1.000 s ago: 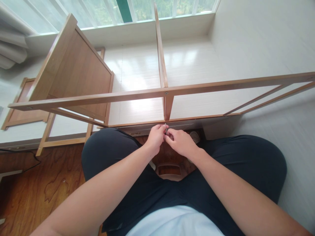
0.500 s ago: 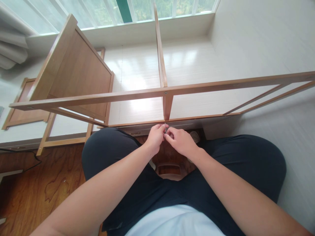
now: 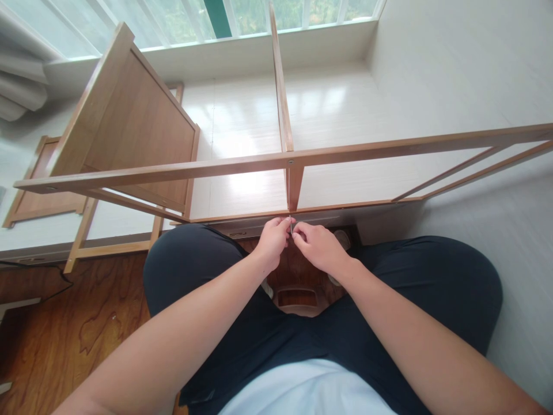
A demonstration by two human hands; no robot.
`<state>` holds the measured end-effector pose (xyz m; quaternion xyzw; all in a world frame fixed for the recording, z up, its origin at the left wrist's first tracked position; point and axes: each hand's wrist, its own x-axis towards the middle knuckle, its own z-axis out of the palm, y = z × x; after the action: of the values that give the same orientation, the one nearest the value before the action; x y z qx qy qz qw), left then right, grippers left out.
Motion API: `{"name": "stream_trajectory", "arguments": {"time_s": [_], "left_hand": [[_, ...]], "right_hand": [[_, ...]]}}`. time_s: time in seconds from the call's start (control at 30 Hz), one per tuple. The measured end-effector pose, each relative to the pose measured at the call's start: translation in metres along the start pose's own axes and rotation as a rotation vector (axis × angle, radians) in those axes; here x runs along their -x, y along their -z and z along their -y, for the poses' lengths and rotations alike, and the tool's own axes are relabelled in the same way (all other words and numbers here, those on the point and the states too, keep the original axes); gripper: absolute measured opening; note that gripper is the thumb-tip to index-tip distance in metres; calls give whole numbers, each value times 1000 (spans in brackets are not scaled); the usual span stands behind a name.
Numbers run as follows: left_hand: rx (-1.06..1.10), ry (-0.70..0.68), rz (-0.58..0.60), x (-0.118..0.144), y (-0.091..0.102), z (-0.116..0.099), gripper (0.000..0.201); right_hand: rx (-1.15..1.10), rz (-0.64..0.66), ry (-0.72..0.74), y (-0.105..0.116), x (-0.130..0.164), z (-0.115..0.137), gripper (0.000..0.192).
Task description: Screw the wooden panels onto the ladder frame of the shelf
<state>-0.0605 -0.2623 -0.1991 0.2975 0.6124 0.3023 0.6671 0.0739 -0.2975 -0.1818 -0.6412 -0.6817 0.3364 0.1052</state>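
Just below the middle of the wooden frame's lower rail (image 3: 337, 206), my two hands meet. Between their fingertips shows a thin metal rod (image 3: 291, 226) that looks like a hex key; its far end points at the rail. My left hand (image 3: 273, 239) is closed, thumb and finger pinched around the rod close to the rail. From the right side, my right hand (image 3: 317, 245) pinches the nearer part of the rod with curled fingers. A bolt head (image 3: 291, 163) sits in the upper rail (image 3: 207, 169), above an upright divider (image 3: 280, 86).
A framed wooden panel (image 3: 138, 121) leans up at the left, with a smaller panel (image 3: 52, 196) behind it. The frame stands on a white ledge (image 3: 242, 124) under a window. My knees flank a brown stool (image 3: 298, 297). A pale wall rises at the right.
My right fingers have shifted slightly on the metal rod. My left hand and the wooden frame stay nearly where they were.
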Motion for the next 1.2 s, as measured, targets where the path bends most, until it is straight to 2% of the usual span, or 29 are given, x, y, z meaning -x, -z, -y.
{"name": "stream_trajectory", "arguments": {"time_s": [0.57,1.2], "left_hand": [[-34,-1,-20,0,0,-1,15],[-33,3,-25,3,0,-2,12]], "right_hand": [[49,53,-28,-3,-2,-5,27],[47,72,-22,-1,-1,-5,26]]}}
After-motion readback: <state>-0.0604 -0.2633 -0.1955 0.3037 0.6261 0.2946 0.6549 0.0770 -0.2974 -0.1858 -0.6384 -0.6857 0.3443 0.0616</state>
